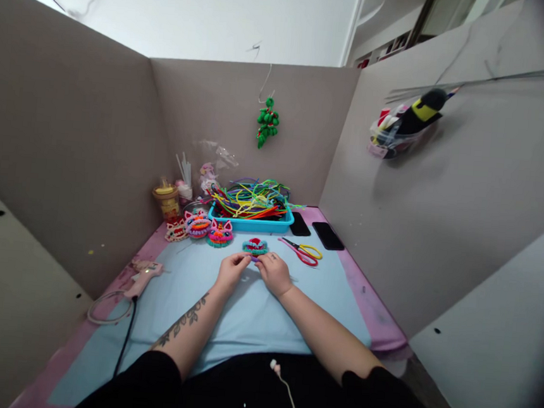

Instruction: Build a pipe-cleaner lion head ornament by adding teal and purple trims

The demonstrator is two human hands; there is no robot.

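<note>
A small purple piece (254, 259) spans the gap between my two hands near the middle of the table. My left hand (234, 269) pinches its left end between thumb and fingers. At the other end, my right hand (273, 272) has its fingers closed on the same piece. Just beyond the fingertips lies a teal and red fuzzy craft piece (255, 246). Scissors with red and yellow handles (306, 254) rest to the right of it. Pink, orange and teal animal-face pieces (220, 234) sit to the left.
A blue tray (251, 225) of colourful pipe cleaners stands at the back, with two dark phones (327, 235) on its right. A pink glue gun (145, 278) with a cable lies left. Cups stand back left; grey panels enclose the table.
</note>
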